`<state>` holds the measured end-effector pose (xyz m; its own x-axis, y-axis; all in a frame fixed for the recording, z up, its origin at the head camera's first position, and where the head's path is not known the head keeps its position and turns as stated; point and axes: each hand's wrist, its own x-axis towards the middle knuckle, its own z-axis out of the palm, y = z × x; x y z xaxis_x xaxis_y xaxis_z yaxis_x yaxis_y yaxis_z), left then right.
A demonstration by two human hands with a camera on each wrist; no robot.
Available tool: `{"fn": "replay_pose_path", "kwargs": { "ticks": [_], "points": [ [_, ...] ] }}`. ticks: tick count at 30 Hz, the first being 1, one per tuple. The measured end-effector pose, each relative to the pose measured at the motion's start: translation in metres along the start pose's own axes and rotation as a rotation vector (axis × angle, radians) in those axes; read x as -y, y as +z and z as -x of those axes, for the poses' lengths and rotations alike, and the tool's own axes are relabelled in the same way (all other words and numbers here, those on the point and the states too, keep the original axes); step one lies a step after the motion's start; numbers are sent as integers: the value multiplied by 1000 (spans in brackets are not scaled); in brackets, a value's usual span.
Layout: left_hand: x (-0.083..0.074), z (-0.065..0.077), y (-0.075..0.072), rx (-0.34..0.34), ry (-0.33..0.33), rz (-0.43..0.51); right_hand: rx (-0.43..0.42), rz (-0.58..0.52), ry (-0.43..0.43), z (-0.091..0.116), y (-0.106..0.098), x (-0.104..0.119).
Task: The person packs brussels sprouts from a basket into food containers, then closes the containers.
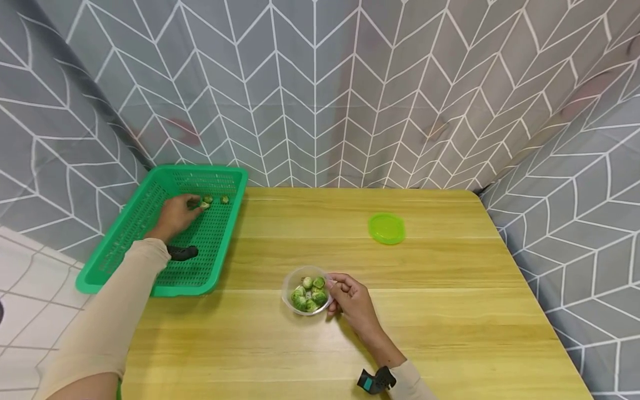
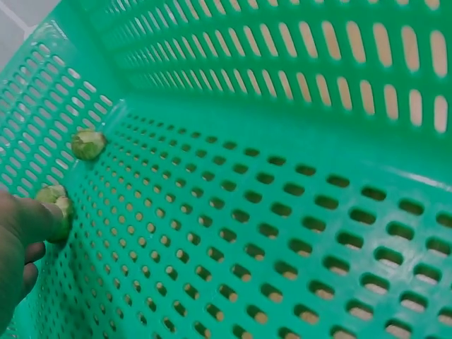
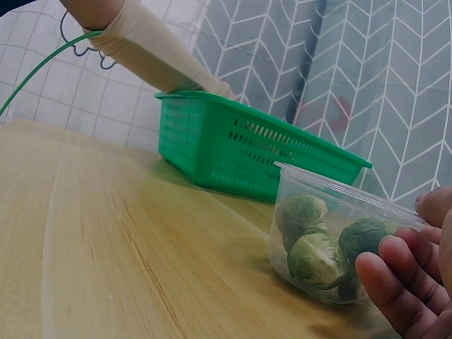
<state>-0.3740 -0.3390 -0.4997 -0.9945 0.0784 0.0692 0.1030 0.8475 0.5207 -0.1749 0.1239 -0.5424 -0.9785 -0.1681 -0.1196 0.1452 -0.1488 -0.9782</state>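
My left hand (image 1: 176, 215) is inside the green plastic basket (image 1: 229, 239), its thumb and fingers pinching a Brussels sprout (image 1: 204, 205). Another sprout (image 1: 208, 198) lies right beside those fingertips, and a third sprout (image 1: 225, 199) sits a little to the right by the basket's far wall. With my right hand (image 1: 354, 303) I grip the rim of a clear plastic container (image 1: 287, 290) on the table. Several green Brussels sprouts (image 3: 318, 260) lie in that container, whose top is uncovered. Part of the pinched sprout is hidden by my left fingers in the left wrist view.
A bright green lid (image 1: 386, 228) lies on the wooden table (image 1: 450, 311), behind and to the right of the container. Grey patterned curtains (image 1: 320, 94) hang along the back and right side. The basket stands at the table's left edge.
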Motion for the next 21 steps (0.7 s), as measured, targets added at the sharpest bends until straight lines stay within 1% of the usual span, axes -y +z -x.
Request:
{"fn": "replay_pose_path", "kwargs": {
  "ticks": [3, 7, 13, 21],
  "points": [
    [1, -3, 2, 8, 5, -13, 0, 2, -2, 0, 0, 0],
    [0, -6, 4, 0, 10, -26, -2, 5, -10, 0, 0, 1],
    [-4, -6, 3, -1, 17, -31, -1, -2, -17, 0, 0, 3],
    [-3, -5, 3, -4, 20, -39, 5, -10, -4, 2, 0, 3]
  ]
}}
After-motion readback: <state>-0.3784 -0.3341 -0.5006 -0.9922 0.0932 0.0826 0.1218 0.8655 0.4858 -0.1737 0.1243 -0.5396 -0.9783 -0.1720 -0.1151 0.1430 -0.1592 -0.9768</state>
